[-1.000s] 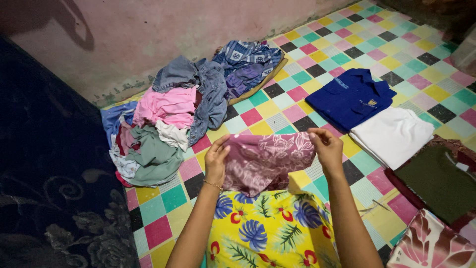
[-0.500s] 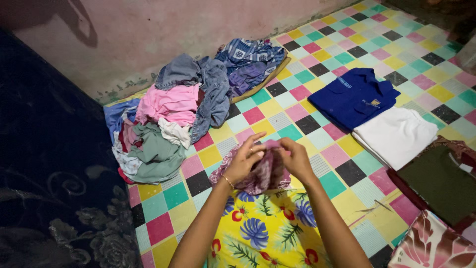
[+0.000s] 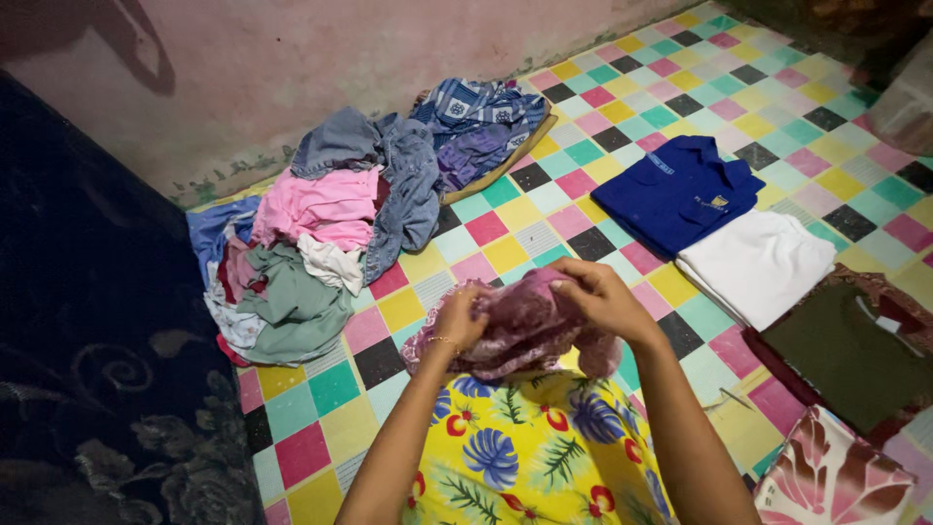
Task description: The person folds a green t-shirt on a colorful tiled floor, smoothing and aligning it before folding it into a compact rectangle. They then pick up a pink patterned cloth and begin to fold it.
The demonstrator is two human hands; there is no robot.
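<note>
Both my hands grip a maroon floral cloth [image 3: 530, 326], bunched up over my lap above the checkered floor. My left hand [image 3: 457, 319], with a thin bracelet at the wrist, pinches its left side. My right hand [image 3: 598, 297] closes over its top right. My lap is covered by a yellow garment with blue leaves and red flowers [image 3: 530, 452]. To the left lies a heap of unfolded clothes [image 3: 321, 233]: pink, denim, grey-green and white pieces.
A folded blue shirt [image 3: 675, 194], a folded white garment [image 3: 758, 264] and a dark green one [image 3: 850, 355] lie in a row on the right. A patterned blue cloth [image 3: 481, 117] sits by the pink wall. A dark floral mattress [image 3: 87, 321] runs along the left.
The cloth was spread wide between my hands a second ago. My hands have come together and the cloth is now gathered into a bunch.
</note>
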